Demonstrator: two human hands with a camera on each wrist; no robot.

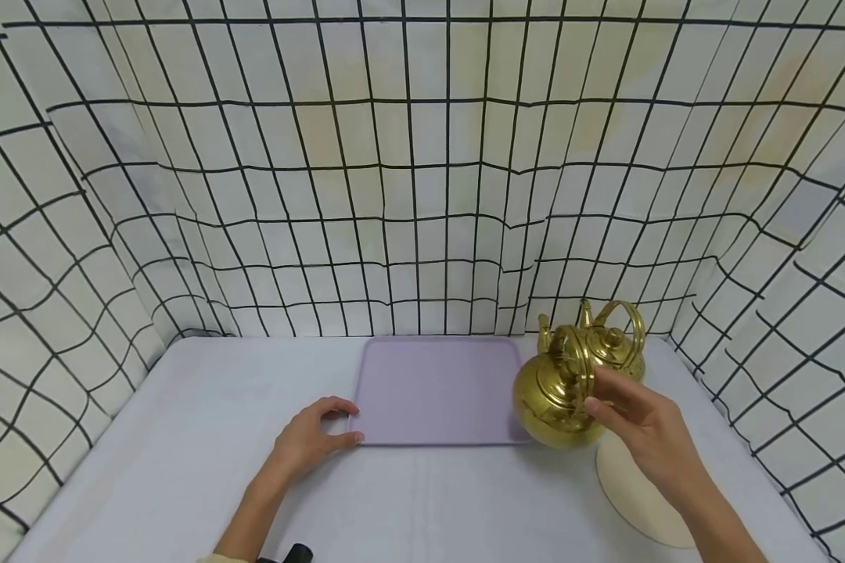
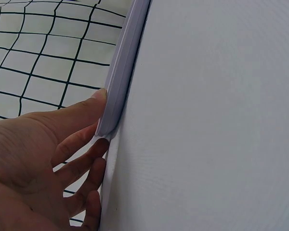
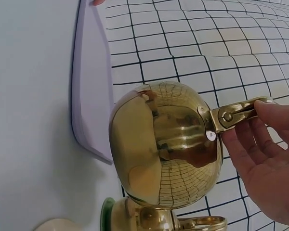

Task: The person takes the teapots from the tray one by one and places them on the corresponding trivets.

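A gold metal teapot (image 1: 551,399) with a spout and an arched handle hangs in my right hand (image 1: 641,418), whose thumb and fingers pinch the handle. In the right wrist view the teapot's round body (image 3: 166,144) shows clear of the table, beside the right end of a lilac tray (image 1: 436,391). My left hand (image 1: 310,438) touches the tray's near left corner, fingers loosely bent and thumb tip on the edge (image 2: 116,82). A second gold teapot (image 1: 609,336) stands behind the held one, partly hidden; a green rim (image 3: 106,214) shows at its base.
A round cream disc (image 1: 637,493) lies on the white table (image 1: 204,414) under my right forearm, partly covered. White walls with a black grid (image 1: 422,188) enclose the back and sides. A small black object (image 1: 297,554) shows at the bottom edge beside my left wrist.
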